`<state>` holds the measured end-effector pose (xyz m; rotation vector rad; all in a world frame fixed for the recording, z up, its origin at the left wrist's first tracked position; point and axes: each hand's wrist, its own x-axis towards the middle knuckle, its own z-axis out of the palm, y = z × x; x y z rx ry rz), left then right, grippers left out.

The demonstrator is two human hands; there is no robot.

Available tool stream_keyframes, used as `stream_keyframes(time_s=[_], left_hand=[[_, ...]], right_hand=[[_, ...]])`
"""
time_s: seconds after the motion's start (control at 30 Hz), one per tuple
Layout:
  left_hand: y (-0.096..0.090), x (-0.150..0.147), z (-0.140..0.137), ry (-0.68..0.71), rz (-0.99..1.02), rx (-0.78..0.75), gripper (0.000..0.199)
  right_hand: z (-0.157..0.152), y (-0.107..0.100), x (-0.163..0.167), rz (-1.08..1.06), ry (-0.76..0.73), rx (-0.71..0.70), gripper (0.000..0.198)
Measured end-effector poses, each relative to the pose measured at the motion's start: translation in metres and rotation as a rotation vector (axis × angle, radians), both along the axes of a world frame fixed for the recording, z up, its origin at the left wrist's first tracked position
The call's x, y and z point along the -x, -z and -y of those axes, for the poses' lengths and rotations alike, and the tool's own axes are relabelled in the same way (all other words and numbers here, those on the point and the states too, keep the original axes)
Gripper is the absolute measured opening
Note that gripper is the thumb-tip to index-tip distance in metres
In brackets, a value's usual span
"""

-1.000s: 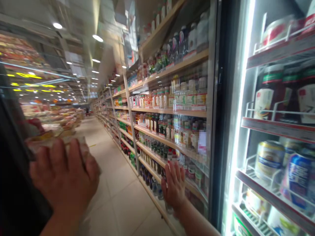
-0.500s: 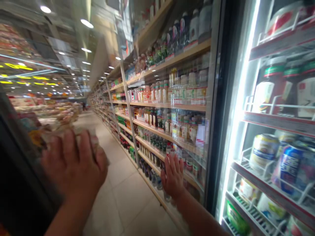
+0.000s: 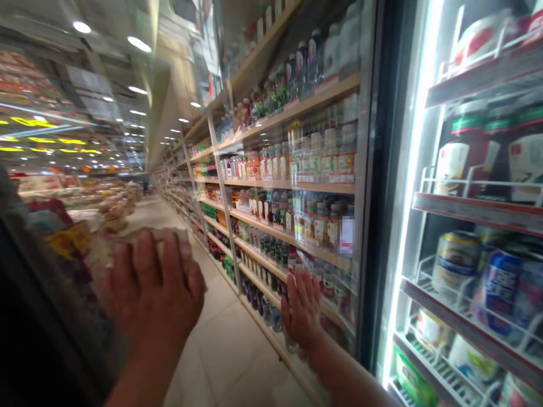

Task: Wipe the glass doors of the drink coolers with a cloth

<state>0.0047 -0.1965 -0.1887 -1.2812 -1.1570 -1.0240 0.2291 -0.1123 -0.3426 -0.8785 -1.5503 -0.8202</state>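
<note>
My left hand point(image 3: 155, 294) presses a pale, crumpled cloth point(image 3: 183, 236) with its fingers bent over it, in front of the glass door point(image 3: 271, 127). Most of the cloth is hidden behind the hand. My right hand point(image 3: 303, 308) lies flat on the same glass farther right, its fingers stretched out and holding nothing. Through the door, shelves of bottled drinks show beyond both hands.
To the right is a lit cooler with bottles point(image 3: 456, 150), a blue can point(image 3: 503, 288) and other cans on wire-fronted shelves point(image 3: 475, 212). The door's dark frame point(image 3: 375, 186) stands beside it. A tiled aisle floor point(image 3: 224, 350) shows through the glass.
My left hand has slid right and slightly down with the cloth. My right hand stays flat on the glass, nearly where it was.
</note>
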Motion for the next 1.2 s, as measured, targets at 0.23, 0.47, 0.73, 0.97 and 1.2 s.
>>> stream_keyframes(time_s=[0.23, 0.47, 0.73, 0.97, 1.2], left_hand=[[0.023, -0.008, 0.002, -0.032, -0.14, 0.055, 0.08], [-0.011, -0.009, 0.012, -0.037, 0.103, 0.007, 0.066], [-0.009, -0.027, 0.036, -0.09, 0.056, 0.364, 0.06], [-0.021, -0.022, 0.034, -0.158, 0.143, 0.271, 0.063], [-0.03, -0.032, 0.03, -0.078, 0.111, 0.296, 0.054]], right_hand=[[0.002, 0.002, -0.003, -0.005, -0.015, 0.0, 0.071], [0.005, -0.001, -0.01, 0.006, 0.003, 0.004, 0.07], [0.0, 0.003, -0.019, 0.036, 0.043, 0.065, 0.062], [0.004, 0.001, -0.022, 0.026, -0.017, 0.025, 0.062], [0.004, 0.003, -0.02, 0.009, -0.046, 0.019, 0.066]])
